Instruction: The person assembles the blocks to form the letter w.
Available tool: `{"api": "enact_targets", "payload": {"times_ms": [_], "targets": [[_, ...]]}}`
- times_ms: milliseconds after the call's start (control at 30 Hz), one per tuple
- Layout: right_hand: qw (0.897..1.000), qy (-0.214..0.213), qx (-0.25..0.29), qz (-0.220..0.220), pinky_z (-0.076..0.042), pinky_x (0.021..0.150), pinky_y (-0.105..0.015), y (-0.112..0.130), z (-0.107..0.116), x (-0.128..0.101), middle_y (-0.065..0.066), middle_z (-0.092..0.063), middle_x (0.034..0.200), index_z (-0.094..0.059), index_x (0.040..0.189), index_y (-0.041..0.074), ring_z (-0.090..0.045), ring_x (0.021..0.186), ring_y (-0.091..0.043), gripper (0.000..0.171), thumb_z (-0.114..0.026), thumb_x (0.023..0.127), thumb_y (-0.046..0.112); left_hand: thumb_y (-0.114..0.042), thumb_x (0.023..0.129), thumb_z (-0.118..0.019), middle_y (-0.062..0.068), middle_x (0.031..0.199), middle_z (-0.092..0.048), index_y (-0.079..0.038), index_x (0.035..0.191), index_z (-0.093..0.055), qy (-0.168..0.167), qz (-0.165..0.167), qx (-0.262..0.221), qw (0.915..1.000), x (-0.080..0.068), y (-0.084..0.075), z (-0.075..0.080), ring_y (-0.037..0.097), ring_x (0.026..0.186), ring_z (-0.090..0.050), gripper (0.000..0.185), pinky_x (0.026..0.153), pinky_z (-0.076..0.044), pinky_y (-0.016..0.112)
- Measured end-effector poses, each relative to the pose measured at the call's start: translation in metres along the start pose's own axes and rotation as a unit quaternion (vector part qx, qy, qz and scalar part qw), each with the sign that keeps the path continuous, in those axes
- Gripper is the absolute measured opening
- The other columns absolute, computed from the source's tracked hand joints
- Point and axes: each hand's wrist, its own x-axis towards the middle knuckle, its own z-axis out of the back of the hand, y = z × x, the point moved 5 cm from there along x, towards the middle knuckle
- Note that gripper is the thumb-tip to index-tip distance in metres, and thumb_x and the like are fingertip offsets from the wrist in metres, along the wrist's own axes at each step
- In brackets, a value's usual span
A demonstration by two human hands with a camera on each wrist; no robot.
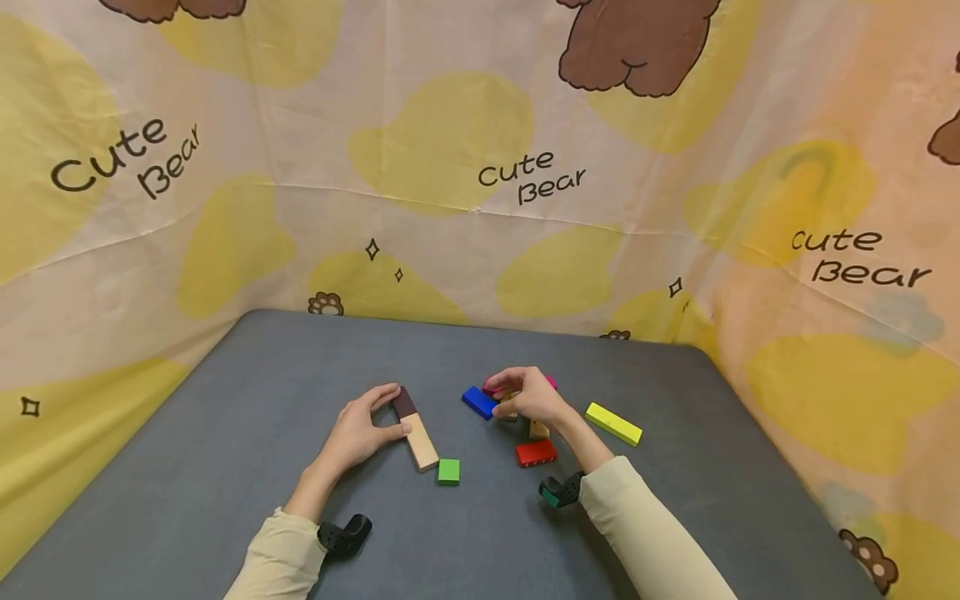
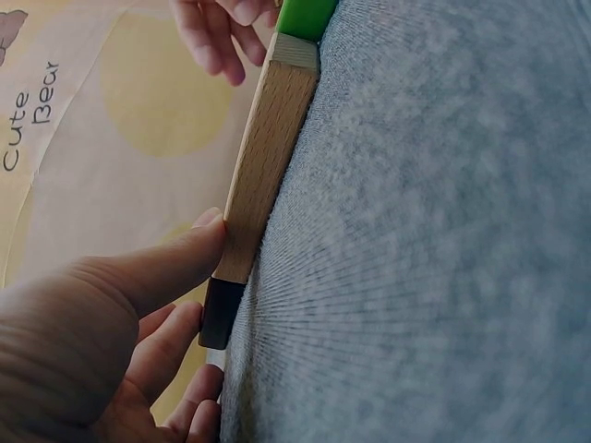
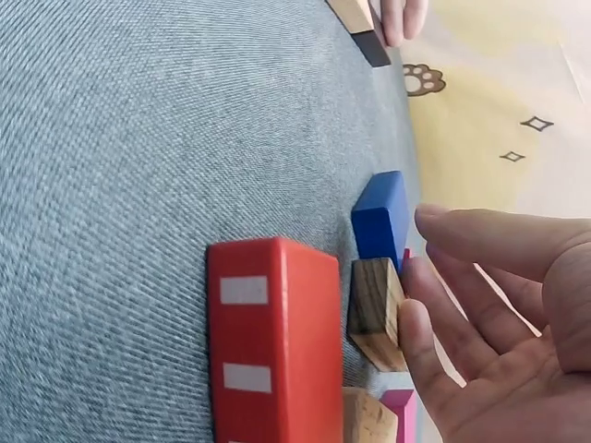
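Left hand (image 1: 358, 432) pinches the plank (image 1: 416, 429) – keep it flat; right hand (image 1: 534, 397), fingers loosely open, touches wood block (image 3: 377, 312) w/o gripping.

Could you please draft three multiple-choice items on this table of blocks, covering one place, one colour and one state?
1. Where does the small green square block lie?
A. Near the long plain wooden block's near end
B. Under the right hand
C. Against the cloth wall

2. What colour is the long flat block right of the right hand?
A. Blue
B. Yellow
C. Red

3. What is the left hand doing?
A. Lying flat, apart
B. Lifting a red block
C. Touching the long block

Answers: 1 A, the head view shows it there; 2 B, plainly yellow; 3 C, thumb and fingers rest against it.
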Motion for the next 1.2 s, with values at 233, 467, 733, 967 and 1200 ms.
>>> {"api": "enact_targets", "payload": {"times_ms": [233,467,733,967,1200], "targets": [[0.999,-0.012,0.031,-0.031,-0.053,0.089,-0.039,-0.008,-0.002,0.001,-0.02,-0.066,0.117,-0.066,0.118,-0.005,-0.063,0.106,-0.032,0.04,-0.077,0.08,-0.008,-0.027,0.085,-0.08,0.008,0.14,-0.055,-0.008,0.146,-0.047,-0.004,-0.001,0.0,1.0,0.001,0.0,-0.001,0.041,0.14,-0.028,0.072,0.109,-0.019,0.063],[0.999,0.009,0.043,-0.014,-0.056,0.081,-0.035,-0.009,-0.004,0.001,-0.024,-0.065,0.115,-0.063,0.121,-0.009,-0.069,0.088,-0.027,0.044,-0.077,0.079,-0.008,-0.026,0.085,-0.08,0.009,0.139,-0.055,-0.007,0.146,-0.047,-0.004,-0.007,-0.001,1.0,0.0,0.0,-0.001,0.04,0.14,-0.027,0.072,0.11,-0.016,0.062],[1.0,0.003,0.021,-0.012,-0.052,0.068,-0.027,-0.011,-0.006,0.004,-0.019,-0.064,0.115,-0.065,0.125,-0.002,-0.059,0.088,-0.027,0.057,-0.082,0.072,-0.01,-0.023,0.085,-0.08,0.01,0.139,-0.055,-0.005,0.146,-0.047,-0.005,-0.012,-0.001,0.9999,0.001,-0.002,0.0,0.039,0.14,-0.029,0.072,0.112,-0.012,0.06],[1.0,0.002,0.013,-0.023,-0.049,0.07,-0.028,-0.013,-0.009,0.007,-0.009,-0.065,0.116,-0.064,0.128,0.003,-0.056,0.091,-0.027,0.062,-0.083,0.07,-0.011,-0.024,0.085,-0.08,0.009,0.139,-0.056,-0.006,0.146,-0.047,-0.007,-0.008,0.0,0.9999,0.001,-0.003,0.0,0.039,0.14,-0.029,0.072,0.111,-0.014,0.061],[0.999,0.002,0.013,-0.032,-0.049,0.07,-0.028,-0.015,-0.012,0.008,-0.005,-0.066,0.115,-0.067,0.125,0.005,-0.055,0.09,-0.026,0.062,-0.084,0.067,-0.013,-0.026,0.085,-0.08,0.009,0.139,-0.055,-0.007,0.146,-0.047,-0.005,0.0,0.0,1.0,0.0,-0.001,0.0,0.042,0.139,-0.028,0.072,0.108,-0.02,0.063]]}}
